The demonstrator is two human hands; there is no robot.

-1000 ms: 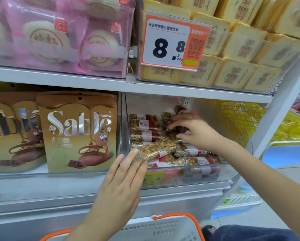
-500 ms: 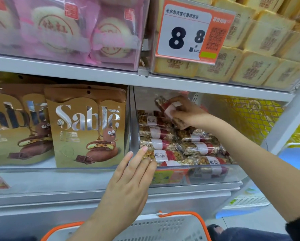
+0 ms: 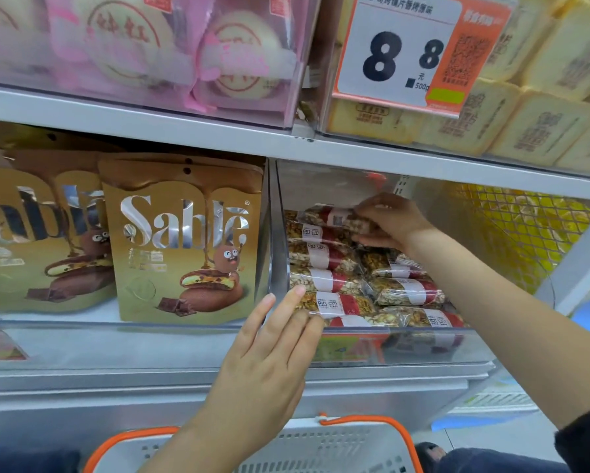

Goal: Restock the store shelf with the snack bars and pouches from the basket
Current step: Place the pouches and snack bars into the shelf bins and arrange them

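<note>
- Right hand (image 3: 394, 222) pinches a snack bar (image 3: 334, 218), laying it atop the back stack.
- Left hand (image 3: 273, 343), fingers straight, steadies front bar (image 3: 334, 303) against sliding over the bin's lip (image 3: 423, 331).

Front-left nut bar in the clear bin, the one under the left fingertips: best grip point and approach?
Pinch the clear-wrapped nut bar across its red-and-white banded middle, coming from the front over the clear plastic bin lip. It lies flat, lengthwise left-right; the divider blocks its left end, neighbours crowd the right.
</note>
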